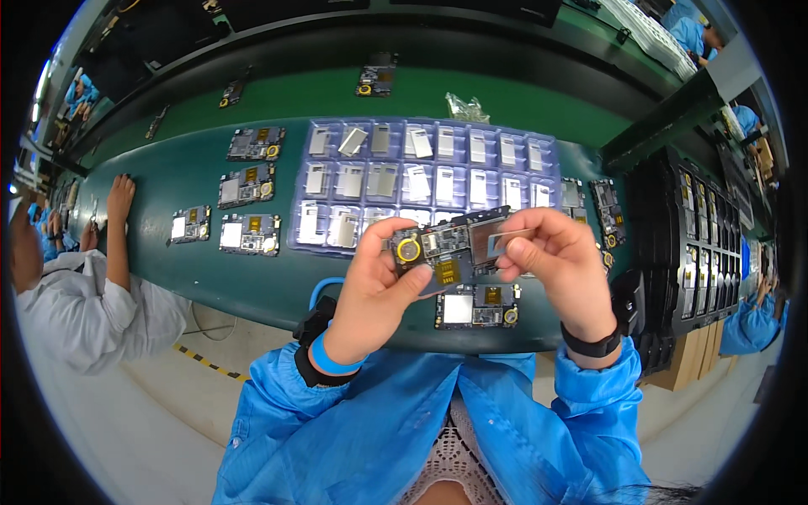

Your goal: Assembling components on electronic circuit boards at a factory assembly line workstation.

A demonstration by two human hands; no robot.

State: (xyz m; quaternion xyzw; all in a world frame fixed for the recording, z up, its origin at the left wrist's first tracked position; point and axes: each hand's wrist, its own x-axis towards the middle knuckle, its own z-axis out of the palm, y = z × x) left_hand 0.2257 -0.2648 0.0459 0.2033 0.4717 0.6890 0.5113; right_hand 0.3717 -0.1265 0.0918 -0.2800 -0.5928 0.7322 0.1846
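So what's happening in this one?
The person's left grip holds a circuit board above the green table, while the right grip pinches a thin metal piece at the board's right end; whether the two touch is unclear. A compartmented tray of metal plates lies just beyond, with more boards on both sides.

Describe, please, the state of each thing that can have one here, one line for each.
Left hand: closed on circuit board.
Right hand: pinching metal plate.
Held circuit board: tilted, raised above table.
Metal plate: overlapping board's right end; contact unclear.
Translucent compartment tray: loaded, some pieces askew.
Circuit board nearest person: lying flat.
Clear plastic bag: crumpled.
Blue wristband: on left wrist.
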